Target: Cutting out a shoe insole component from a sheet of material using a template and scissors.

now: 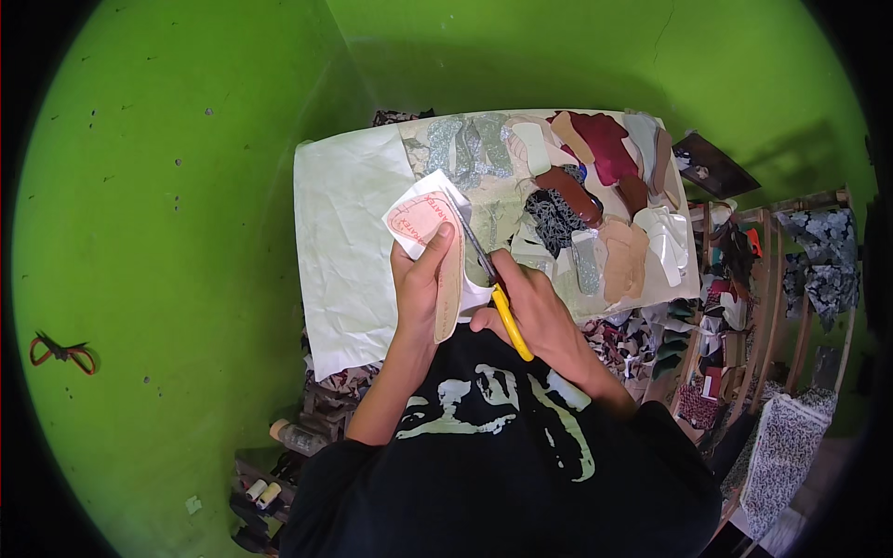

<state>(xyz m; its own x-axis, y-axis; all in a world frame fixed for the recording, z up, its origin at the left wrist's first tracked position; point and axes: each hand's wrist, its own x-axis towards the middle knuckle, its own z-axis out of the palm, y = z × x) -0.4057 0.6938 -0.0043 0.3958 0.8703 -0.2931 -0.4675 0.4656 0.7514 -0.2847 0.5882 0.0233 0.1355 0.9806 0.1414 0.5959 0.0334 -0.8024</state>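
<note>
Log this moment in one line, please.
left hand: holding tan insole-shaped piece, white red-printed sheet | right hand: gripping yellow-handled metal scissors beside sheet | beyond: green wall

From the person's head, the left of two side-by-side fisheye cameras is looking down and forward across the white sheet [349,232]; the left hand [424,279] and right hand [535,307] are showing close to the lens, by the sheet's right edge, while the black shirt [446,474] is filling the near side of the sheet; green walls [167,242] are curving left of and beyond it, wooden racks [771,270] standing well to its right
</note>
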